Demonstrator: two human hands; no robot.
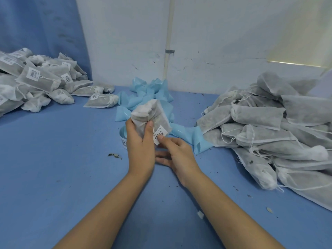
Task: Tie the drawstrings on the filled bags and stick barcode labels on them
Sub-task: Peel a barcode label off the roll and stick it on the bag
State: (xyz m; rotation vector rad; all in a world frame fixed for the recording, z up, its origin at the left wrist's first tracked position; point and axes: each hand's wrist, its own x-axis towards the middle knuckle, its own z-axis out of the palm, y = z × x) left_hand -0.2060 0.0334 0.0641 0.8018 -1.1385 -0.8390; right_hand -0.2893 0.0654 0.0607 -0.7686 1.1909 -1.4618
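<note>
Grey-white non-woven drawstring pouches, tied and each wearing a white barcode sticker, lie heaped at the far left point(39, 78) of the blue bench point(62, 159). Near the middle, the left hand point(140, 146) holds one filled pouch point(152, 114) above the bench, its fingers curled tight around the bag's lower half. The bunched white neck points up and away, and dark contents show through the thin fabric. A white barcode label point(159, 134) sits on its near face. The right hand point(177, 155) presses its thumb on the label's lower edge, its other fingers loosely spread underneath. Behind lie crumpled pale-blue backing strips point(149, 92). On the right sprawls a heap of unlabelled pouches point(269, 126) with loose strings.
</note>
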